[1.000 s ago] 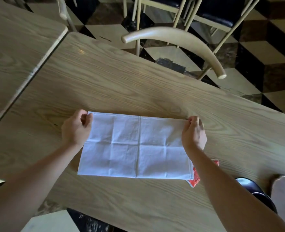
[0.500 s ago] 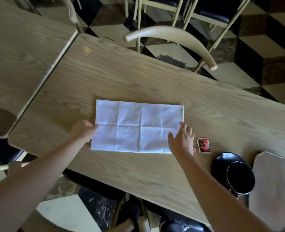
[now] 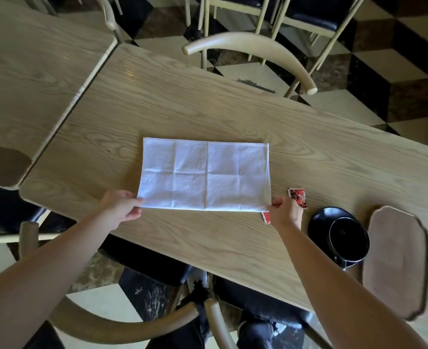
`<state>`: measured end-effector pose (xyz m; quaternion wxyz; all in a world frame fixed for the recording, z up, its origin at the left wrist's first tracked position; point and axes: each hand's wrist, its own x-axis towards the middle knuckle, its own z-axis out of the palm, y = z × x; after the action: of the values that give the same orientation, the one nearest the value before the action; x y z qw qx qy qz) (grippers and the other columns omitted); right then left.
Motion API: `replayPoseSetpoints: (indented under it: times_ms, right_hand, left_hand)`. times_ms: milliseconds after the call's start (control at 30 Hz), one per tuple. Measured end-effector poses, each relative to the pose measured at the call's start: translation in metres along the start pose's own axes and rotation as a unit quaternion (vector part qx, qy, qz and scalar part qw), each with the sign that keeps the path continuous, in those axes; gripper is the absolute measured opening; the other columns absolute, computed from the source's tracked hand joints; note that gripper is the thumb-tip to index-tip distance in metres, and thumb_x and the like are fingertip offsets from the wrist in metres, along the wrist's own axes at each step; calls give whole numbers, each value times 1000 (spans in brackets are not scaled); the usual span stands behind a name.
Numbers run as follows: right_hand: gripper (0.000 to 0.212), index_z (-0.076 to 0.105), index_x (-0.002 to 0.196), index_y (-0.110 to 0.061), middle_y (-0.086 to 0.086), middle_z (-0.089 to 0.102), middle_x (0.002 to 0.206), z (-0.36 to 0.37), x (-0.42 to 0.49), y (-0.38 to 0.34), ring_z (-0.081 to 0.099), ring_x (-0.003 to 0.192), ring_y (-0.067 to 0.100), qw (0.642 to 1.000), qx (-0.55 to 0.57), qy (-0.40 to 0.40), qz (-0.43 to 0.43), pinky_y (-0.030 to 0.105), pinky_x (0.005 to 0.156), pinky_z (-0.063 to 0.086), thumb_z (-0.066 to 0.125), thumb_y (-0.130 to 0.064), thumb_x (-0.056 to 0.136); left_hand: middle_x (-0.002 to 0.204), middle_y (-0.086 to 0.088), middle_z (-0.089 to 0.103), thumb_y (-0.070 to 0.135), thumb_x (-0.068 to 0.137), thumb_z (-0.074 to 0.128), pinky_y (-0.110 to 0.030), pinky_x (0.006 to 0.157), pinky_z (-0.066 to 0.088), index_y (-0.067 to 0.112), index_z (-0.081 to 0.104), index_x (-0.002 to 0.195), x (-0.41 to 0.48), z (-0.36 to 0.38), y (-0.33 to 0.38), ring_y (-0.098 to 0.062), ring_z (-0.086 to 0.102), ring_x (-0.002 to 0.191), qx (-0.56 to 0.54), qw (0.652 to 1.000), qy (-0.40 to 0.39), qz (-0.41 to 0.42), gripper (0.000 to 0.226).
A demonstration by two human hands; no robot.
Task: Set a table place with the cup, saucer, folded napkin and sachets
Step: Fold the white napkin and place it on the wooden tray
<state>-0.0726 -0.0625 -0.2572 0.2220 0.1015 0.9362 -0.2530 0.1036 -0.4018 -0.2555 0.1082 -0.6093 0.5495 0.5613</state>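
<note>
A white napkin [image 3: 204,173] lies flat on the wooden table [image 3: 233,117], folded into a wide rectangle with creases showing. My left hand [image 3: 119,209] pinches its near left corner. My right hand [image 3: 284,215] pinches its near right corner. Red sachets [image 3: 298,196] lie just right of the napkin, one partly under my right hand. A black cup [image 3: 348,239] sits on a black saucer [image 3: 321,220] further right, near the table's front edge.
A brown wooden board [image 3: 396,260] lies right of the cup. A second table [image 3: 26,71] adjoins on the left. Curved-back chairs stand at the far side [image 3: 253,47] and below the near edge [image 3: 122,323]. Checkered floor beyond.
My hands moved from the napkin's far corners to its near corners and now pinch them. The camera pulled back, bringing the cup, saucer and board into view.
</note>
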Motion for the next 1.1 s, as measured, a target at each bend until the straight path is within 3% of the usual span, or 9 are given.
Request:
replayPoseSetpoints:
  times_ms: [233, 300, 367, 433, 500, 600, 733, 867, 1100]
  right_hand:
    - [14, 65, 83, -19, 8, 70, 90, -2, -6, 12, 61, 87, 30, 1000, -12, -2, -5, 27, 69, 39, 58, -8, 77]
    - [18, 62, 94, -15, 10, 66, 101, 0, -12, 10, 57, 91, 29, 997, -56, 14, -42, 31, 71, 41, 55, -8, 79]
    - [27, 57, 112, -12, 12, 57, 118, 7, -19, 1, 51, 105, 29, 986, -116, 30, -114, 39, 83, 46, 53, -10, 85]
    - [37, 49, 127, -12, 11, 50, 130, 22, -29, -17, 44, 118, 27, 969, -155, 18, -191, 40, 96, 44, 51, -13, 90]
    - [46, 40, 138, -13, 11, 42, 142, 46, -38, -40, 37, 130, 27, 950, -165, -18, -266, 40, 105, 39, 48, -21, 94]
    - [57, 24, 151, -17, 9, 21, 160, 94, -43, -75, 11, 149, 28, 910, -194, -65, -360, 47, 119, 20, 41, -32, 98]
    - [58, 12, 154, -24, 4, 1, 164, 144, -32, -102, -8, 150, 28, 864, -258, -78, -426, 49, 121, 3, 33, -35, 101]
    - [61, 5, 154, -34, 1, -1, 164, 136, -5, -70, -7, 150, 27, 861, -281, -36, -422, 51, 120, 0, 23, -51, 98]
    - [66, 2, 155, -27, 6, 2, 164, 70, 34, 3, 0, 151, 29, 900, -295, 42, -319, 51, 120, 10, 24, -52, 97]
  left_hand:
    - [88, -18, 59, -12, 72, 74, -31, 53, 61, 2, 56, 75, 0, 8, -12, -32, 63, 84, -43, 998, 43, 35, 23]
    - [100, -19, 60, 2, 73, 78, -41, 70, 61, 5, 57, 90, -3, 10, -15, -35, 63, 94, 110, 982, 111, 103, 27]
    - [107, -18, 58, 15, 76, 75, -47, 88, 49, 4, 55, 105, -6, 15, -21, -38, 56, 104, 324, 889, 174, 274, 37]
    - [113, -22, 58, 17, 79, 72, -54, 89, 48, 1, 54, 113, -9, 27, -29, -43, 53, 104, 408, 776, 178, 446, 42]
    - [130, -24, 54, 26, 86, 66, -56, 92, 50, 3, 51, 125, -5, 45, -33, -46, 51, 116, 449, 720, 163, 503, 49]
    - [154, -21, 33, 36, 97, 46, -52, 111, 34, 10, 36, 146, 7, 72, -30, -43, 28, 143, 489, 699, 120, 507, 56]
    - [161, -16, 18, 41, 99, 27, -52, 119, 22, 14, 23, 152, 33, 89, -28, -39, 15, 148, 518, 687, 116, 495, 60]
    - [161, -17, 16, 47, 96, 32, -52, 120, 16, 15, 20, 153, 50, 77, -36, -39, 11, 149, 533, 668, 146, 498, 66]
    - [163, -15, 8, 51, 94, 29, -53, 120, 17, 13, 15, 154, 51, 62, -41, -34, 6, 150, 530, 680, 145, 486, 72]
